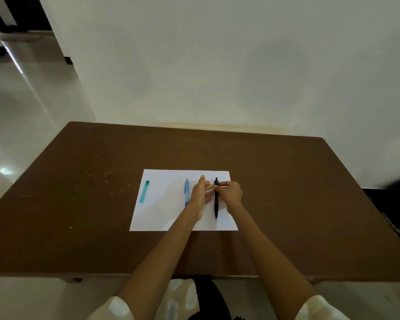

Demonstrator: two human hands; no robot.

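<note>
A pale wall [217, 65] fills the upper half of the frame, with a glossy floor [21, 100] running off at the upper left. Below it a brown worktop [286, 181] spreads across the middle, speckled with small light flecks on its left part. A white sheet of paper [164, 211] lies flat at the centre of the worktop, its long edges running left to right. Two bare forearms reach up from the bottom of the frame and meet over the right half of the sheet. The left hand [199, 195] is spread open, thumb pointing to the far edge and straight fingers stretched rightward; whether their tips touch the pen I cannot tell. The right hand [231, 195] has its fingers curled and pinches a black pen [216, 206] near its upper end. That pen lies lengthwise on the right part of the sheet, between the two hands. Just left of the left hand lies a blue pen [186, 192], roughly parallel to the black one. Near the sheet's left edge, well apart from both, rests a small teal bar [144, 191], slightly tilted.
</note>
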